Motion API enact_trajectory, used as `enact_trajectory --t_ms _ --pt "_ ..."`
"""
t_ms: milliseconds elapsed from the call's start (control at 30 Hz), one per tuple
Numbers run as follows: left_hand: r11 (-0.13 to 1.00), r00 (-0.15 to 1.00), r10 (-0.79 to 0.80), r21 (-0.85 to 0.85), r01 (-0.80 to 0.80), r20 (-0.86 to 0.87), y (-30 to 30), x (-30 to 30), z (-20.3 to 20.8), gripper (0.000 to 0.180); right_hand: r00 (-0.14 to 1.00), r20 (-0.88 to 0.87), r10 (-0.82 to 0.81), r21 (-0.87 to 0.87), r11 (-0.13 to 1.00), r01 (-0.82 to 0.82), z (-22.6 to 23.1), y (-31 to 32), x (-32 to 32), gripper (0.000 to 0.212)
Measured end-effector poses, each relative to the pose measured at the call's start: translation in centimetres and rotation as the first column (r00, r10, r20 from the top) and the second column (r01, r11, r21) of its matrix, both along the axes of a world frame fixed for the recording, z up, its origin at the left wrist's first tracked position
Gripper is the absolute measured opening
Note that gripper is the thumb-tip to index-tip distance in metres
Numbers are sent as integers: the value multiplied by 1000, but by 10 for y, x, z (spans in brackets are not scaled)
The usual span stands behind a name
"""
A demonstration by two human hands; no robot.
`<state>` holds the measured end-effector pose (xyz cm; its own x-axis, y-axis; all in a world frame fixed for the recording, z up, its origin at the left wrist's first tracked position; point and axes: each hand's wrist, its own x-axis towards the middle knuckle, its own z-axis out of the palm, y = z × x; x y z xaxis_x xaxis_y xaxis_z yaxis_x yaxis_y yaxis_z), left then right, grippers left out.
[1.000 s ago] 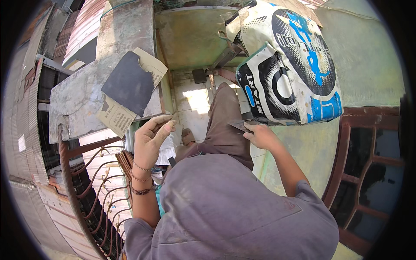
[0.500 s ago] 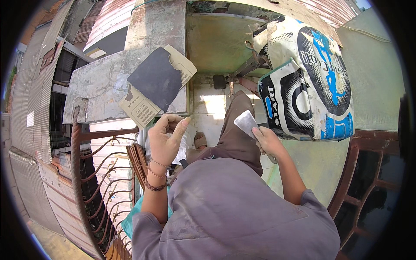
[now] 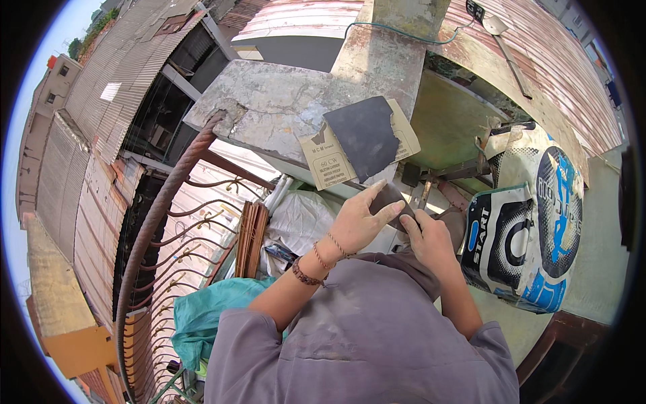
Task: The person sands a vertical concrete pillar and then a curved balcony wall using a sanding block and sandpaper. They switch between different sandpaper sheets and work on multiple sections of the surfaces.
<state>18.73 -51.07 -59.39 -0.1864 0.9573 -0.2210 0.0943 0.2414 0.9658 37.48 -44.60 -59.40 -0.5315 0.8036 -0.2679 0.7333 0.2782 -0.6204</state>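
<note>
While I hold it up in front of my chest, a small dark piece of sandpaper (image 3: 389, 202) sits between both my hands. It looks thin and light, I judge it bendy and easy to crease, rough on one face, best taken by its edges. My left hand (image 3: 360, 222) lies against its left side with fingers (image 3: 380, 214) stretched long and close together, thumb underneath. My right hand (image 3: 427, 239) meets it from the right, fingers curled in on its lower corner; whether they truly pinch it I cannot tell, as my knuckles hide the grip. Just beyond, on a worn concrete ledge (image 3: 269, 101), rests a larger sandpaper sheet (image 3: 360, 138), dark grit up, tan backing showing at its torn edges. To my right stands a printed sack (image 3: 531, 236) in black, white and blue. To my left curves a rusty iron railing (image 3: 158, 215), with a teal bag (image 3: 202, 313) below.
</note>
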Motion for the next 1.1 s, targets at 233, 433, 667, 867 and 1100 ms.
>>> enact_trajectory --t_ms 233,433,667,867,1100 --pt "997 976 -19 66 34 -215 -4 8 -1 74 999 -42 6 151 988 1 -1 -8 5 32" --pt "977 974 111 202 -70 -199 -7 17 -10 65 996 -75 43 205 978 -26 14 -17 3 27" --pt "987 990 108 133 -95 -91 -16 11 1 58 998 -68 8 159 987 3 18 -16 0 29" --pt "991 985 100 107 -85 -138 -27 7 -6 64 999 -29 -36 128 991 40 17 -20 -3 32" --pt "976 967 147 190 -108 -210 -38 11 -14 67 995 -45 -85 150 984 91 20 -30 -4 28"
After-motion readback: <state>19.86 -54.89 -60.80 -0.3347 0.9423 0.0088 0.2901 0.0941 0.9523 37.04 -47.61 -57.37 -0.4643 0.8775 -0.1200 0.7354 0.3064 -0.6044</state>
